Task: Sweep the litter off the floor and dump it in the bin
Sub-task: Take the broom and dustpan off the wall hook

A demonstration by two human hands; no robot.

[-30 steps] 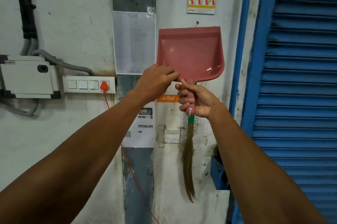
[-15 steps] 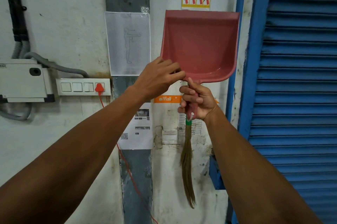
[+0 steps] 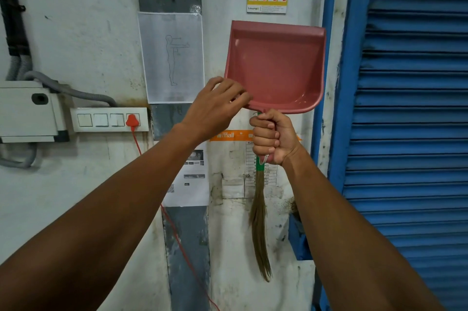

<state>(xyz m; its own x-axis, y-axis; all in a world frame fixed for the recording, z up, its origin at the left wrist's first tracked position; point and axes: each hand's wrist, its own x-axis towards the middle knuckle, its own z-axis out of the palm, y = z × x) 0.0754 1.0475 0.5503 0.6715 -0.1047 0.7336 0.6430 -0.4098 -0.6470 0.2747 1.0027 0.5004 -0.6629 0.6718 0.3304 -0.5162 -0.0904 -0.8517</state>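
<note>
Right now, centre of frame, up against the white wall (image 3: 76,32): right hand (image 3: 272,139) fisted tight round two handles at once, the pink dustpan (image 3: 276,67) and the broom (image 3: 258,229) bundled in one grip. Dustpan standing upright above the fist, open mouth toward the top of the frame, hollow side facing the camera; broom bristles hanging straight down below, tip reaching toward lower centre. Long axis of the pair plainly vertical, top to bottom. Left hand (image 3: 215,108) coming in from the left, fingers curled at the pan's lower left corner, touching its rim; whether truly pinching it or only steadying, hard to say from this angle. So: both hands together at the pan's base, right below, left just beside and slightly higher. Blue shutter (image 3: 410,108) filling the right of the frame, switch panel (image 3: 109,119) at mid left. No floor, litter or bin in view. Probably next: splitting the two tools, pan to the left hand, broom kept in the right, then turning down toward the floor.
</note>
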